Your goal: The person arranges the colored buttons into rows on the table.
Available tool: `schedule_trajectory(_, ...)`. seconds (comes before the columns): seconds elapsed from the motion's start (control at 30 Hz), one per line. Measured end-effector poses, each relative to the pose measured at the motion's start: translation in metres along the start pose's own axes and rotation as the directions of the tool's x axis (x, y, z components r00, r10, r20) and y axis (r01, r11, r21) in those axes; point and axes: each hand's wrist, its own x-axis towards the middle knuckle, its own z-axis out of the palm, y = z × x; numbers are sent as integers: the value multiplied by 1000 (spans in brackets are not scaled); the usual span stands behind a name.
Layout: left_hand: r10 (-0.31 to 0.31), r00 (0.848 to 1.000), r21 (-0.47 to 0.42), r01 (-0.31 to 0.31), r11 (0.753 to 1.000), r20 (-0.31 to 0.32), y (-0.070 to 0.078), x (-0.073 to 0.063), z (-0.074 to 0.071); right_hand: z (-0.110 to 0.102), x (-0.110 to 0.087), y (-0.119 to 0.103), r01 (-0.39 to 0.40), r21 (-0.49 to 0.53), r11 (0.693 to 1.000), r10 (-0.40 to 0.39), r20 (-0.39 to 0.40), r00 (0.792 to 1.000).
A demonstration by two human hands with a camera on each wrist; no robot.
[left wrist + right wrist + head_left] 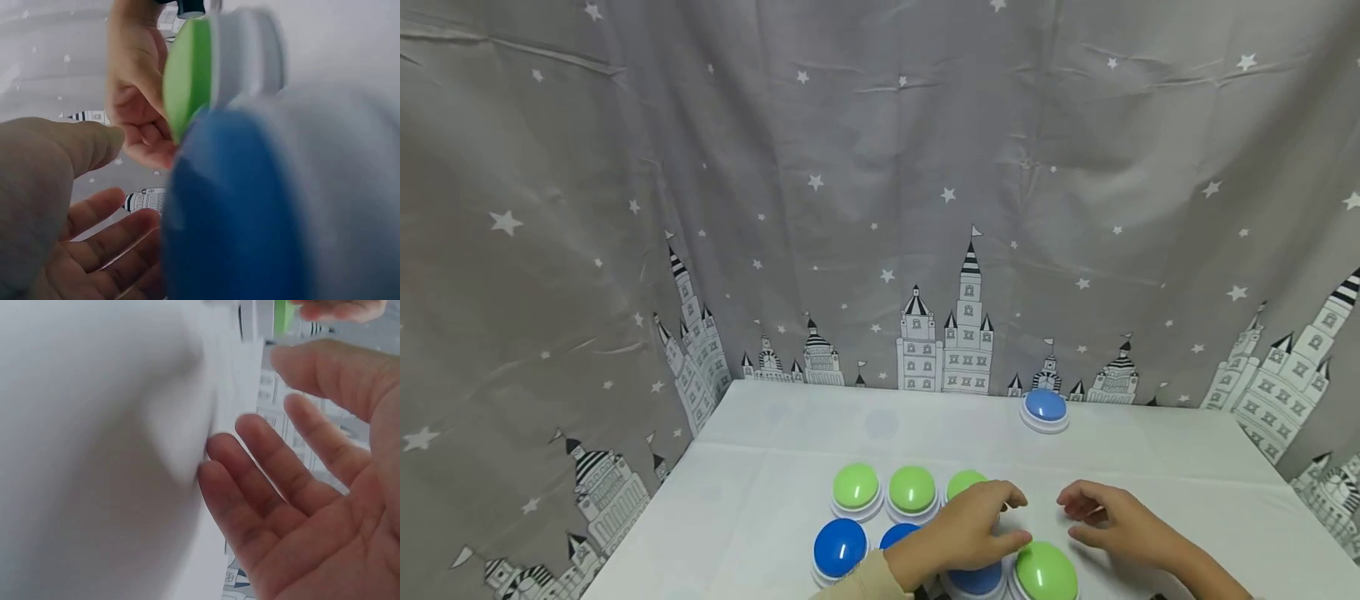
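In the head view my left hand (977, 525) hovers over a group of domed push buttons on white bases, its fingers loosely bent with nothing between them. Under its thumb side lies a green button (1047, 571), and a blue button (977, 579) is partly covered by the wrist. A green button (964, 482) behind the hand is partly hidden too. My right hand (1116, 521) is just right of the front green button, palm turned toward the left hand, holding nothing. In the right wrist view its fingers (250, 481) are relaxed, with the fingertips right at the white tabletop.
Two more green buttons (856, 487) stand in the back row at left, above a blue button (840, 548) and another half-hidden blue one (898, 533). Alone near the far edge sits a blue button (1045, 410). A grey castle-print curtain (850, 208) hangs behind the white table (737, 467).
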Motion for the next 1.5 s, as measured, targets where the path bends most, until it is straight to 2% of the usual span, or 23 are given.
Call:
schedule_trajectory(0.17,-24,999,-36,22,999,-43,-7,23,-3,-10,22,12,-91,-23,996,89,-91,992)
schedule_trajectory(0.4,-149,987,-117,141,983,-67,-23,55,-1,-20,53,30,-223,-63,973,203,-232,951)
schedule_trajectory(0.57,-217,974,-178,202,963,-68,-34,69,2,-23,76,42,-277,-100,956,237,-295,925)
schedule_trajectory(0.77,-249,965,-211,227,951,-83,-40,85,6,-25,99,56,-314,-74,947,266,-372,889)
schedule_trajectory(1.0,-284,954,-233,255,938,-99,-50,93,12,-24,117,69,-317,-80,945,258,-412,874)
schedule_trajectory(1.17,-285,955,-240,257,936,-86,-51,98,18,-28,117,75,-340,-72,938,282,-414,866)
schedule_trajectory(1.27,-292,952,-194,272,943,-86,-52,103,19,-30,116,79,-357,-59,932,303,-409,860)
schedule_trajectory(1.5,-316,946,-78,310,947,-77,-56,123,20,-26,122,77,-356,-49,933,307,-402,862)
